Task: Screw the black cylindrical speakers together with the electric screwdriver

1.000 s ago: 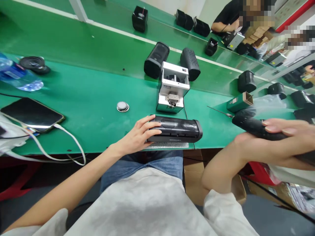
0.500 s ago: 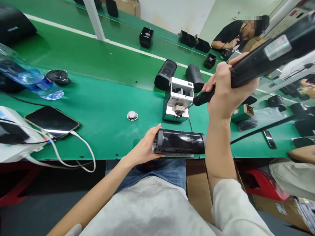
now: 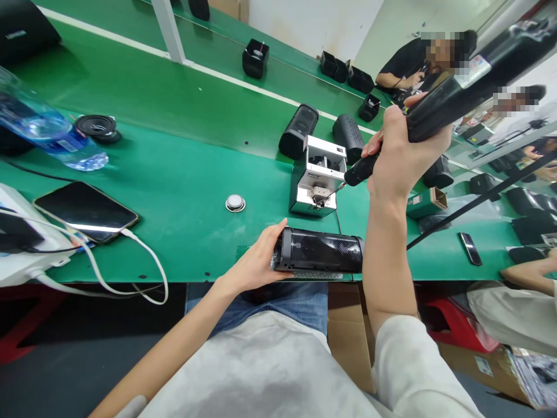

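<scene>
Spanning the view, green workbench (image 3: 174, 197); at 6 o'clock, black cylindrical speaker (image 3: 317, 251) gripped by left hand (image 3: 250, 255); at 12 o'clock, screw feeder (image 3: 315, 180); right hand (image 3: 400, 157) closed round electric screwdriver (image 3: 435, 116), bit (image 3: 335, 190) at feeder. Risk: speaker rolling off bench edge from loose grip.

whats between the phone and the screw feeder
The head view shows a small round metal disc on the green mat between the smartphone and the screw feeder.

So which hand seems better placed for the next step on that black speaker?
Probably the right hand: it grips the electric screwdriver, whose bit is at the screw feeder. The left hand is holding the speaker at the bench edge, so it looks occupied.
</scene>
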Motion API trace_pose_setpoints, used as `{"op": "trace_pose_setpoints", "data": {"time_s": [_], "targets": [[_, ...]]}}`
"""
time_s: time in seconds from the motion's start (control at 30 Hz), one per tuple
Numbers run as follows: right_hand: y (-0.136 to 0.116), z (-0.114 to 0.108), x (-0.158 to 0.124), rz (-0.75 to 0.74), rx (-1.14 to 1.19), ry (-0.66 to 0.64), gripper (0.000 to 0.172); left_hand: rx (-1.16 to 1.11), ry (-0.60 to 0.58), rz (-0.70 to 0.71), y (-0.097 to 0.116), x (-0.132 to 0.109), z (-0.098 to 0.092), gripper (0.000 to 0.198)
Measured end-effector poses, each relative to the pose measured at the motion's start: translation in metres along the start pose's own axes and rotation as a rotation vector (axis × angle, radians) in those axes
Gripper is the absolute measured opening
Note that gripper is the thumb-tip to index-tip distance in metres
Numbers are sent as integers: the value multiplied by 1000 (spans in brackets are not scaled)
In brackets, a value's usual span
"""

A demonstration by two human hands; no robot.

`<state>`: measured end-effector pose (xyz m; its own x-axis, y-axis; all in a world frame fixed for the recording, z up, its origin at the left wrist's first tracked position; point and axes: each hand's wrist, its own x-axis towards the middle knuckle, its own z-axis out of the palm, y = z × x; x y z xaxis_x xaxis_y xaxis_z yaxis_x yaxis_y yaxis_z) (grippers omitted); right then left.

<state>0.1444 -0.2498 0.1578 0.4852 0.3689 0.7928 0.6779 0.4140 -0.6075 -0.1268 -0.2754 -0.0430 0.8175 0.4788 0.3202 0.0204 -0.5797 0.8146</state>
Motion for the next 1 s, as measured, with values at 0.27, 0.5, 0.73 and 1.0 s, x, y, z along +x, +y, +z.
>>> {"op": "trace_pose_setpoints", "data": {"time_s": [0.27, 0.5, 0.73, 1.0], "targets": [[-18, 2, 1, 102, 36, -217, 53, -12, -8, -17, 1, 1, -1, 138], [-52, -8, -13, 11, 352, -69, 17, -15, 1, -14, 0, 1, 0, 131], [-104, 9, -33, 27, 511, -91, 18, -18, 19, -1, 0, 1, 0, 128], [-108, 17, -40, 94, 406, -191, 13, -56, 32, 7, -6, 0, 4, 129]]}}
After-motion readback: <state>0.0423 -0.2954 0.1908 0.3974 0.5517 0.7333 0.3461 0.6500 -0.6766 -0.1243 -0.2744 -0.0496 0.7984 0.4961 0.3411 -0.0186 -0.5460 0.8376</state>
